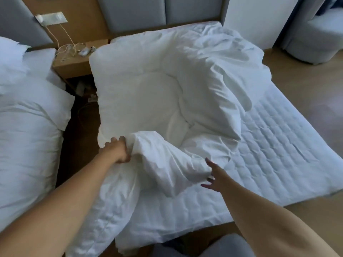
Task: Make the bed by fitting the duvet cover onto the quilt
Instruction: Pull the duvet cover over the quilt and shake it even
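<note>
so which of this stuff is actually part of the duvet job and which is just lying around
Part of the job:
- quilt, spread on the bed
- duvet cover, bunched at the near edge
- left hand, gripping the duvet cover
- right hand, open beside it
- mattress

Just lying about:
- second bed
- bedside table with tangled cables
- grey armchair

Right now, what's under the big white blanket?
A quilted mattress, showing bare on the right. The blanket hides the rest, so anything else under it can't be seen. The left hand grips its edge.
</note>
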Action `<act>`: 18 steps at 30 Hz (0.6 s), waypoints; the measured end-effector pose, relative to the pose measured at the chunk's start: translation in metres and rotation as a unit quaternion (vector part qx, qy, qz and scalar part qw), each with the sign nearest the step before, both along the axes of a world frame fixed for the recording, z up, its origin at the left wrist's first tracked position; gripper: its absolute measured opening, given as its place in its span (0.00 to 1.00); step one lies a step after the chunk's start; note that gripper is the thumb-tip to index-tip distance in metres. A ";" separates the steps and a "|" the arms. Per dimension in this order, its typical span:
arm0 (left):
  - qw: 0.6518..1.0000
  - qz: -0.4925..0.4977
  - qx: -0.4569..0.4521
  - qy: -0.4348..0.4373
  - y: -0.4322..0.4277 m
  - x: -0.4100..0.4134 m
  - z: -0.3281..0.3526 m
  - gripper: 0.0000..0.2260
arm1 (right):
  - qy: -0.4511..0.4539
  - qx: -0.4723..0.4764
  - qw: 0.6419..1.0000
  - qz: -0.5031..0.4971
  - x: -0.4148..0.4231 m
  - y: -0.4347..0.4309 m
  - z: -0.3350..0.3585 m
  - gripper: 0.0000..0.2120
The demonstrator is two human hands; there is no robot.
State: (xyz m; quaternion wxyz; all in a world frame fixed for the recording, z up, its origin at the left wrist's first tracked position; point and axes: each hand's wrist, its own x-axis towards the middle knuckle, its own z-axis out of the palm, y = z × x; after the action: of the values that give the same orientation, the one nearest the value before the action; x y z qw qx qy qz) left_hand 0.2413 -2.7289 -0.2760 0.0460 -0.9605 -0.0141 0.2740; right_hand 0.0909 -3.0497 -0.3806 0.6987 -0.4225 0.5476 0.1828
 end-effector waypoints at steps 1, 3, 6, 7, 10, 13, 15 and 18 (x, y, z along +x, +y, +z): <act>0.997 -0.028 0.039 0.066 -0.015 0.004 0.000 0.39 | -0.005 0.017 0.999 -0.033 0.007 -0.017 -0.005 0.45; 0.983 -0.078 0.068 0.154 -0.053 0.015 0.003 0.51 | 0.011 -0.011 0.997 -0.078 0.022 -0.054 -0.015 0.51; 0.956 -0.159 0.034 0.245 -0.134 0.026 -0.001 0.51 | 0.062 -0.170 0.983 -0.014 0.046 -0.119 -0.034 0.60; 0.947 -0.174 -0.020 0.268 -0.165 0.023 -0.009 0.47 | 0.057 -0.206 0.977 0.024 0.054 -0.142 -0.044 0.62; 0.943 -0.116 -0.157 0.270 -0.252 0.011 -0.050 0.47 | -0.016 -0.206 0.973 0.102 0.090 -0.192 -0.069 0.64; 0.965 -0.033 -0.161 0.206 -0.341 0.004 -0.105 0.60 | -0.096 -0.195 0.961 0.173 0.131 -0.225 -0.092 0.44; 0.968 0.044 -0.165 0.183 -0.395 0.004 -0.132 0.66 | -0.128 -0.233 0.931 0.249 0.154 -0.235 -0.093 0.22; 0.984 0.092 -0.143 0.059 -0.459 0.005 -0.156 0.60 | -0.206 -0.333 0.847 0.359 0.176 -0.250 -0.067 0.11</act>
State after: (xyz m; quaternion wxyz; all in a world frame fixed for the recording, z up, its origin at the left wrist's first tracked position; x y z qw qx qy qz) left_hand 0.2468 -3.1881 -0.4320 -0.1168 -0.9341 -0.0598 0.3321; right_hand 0.2666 -3.2994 -0.4474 0.4982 -0.8251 0.2288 0.1362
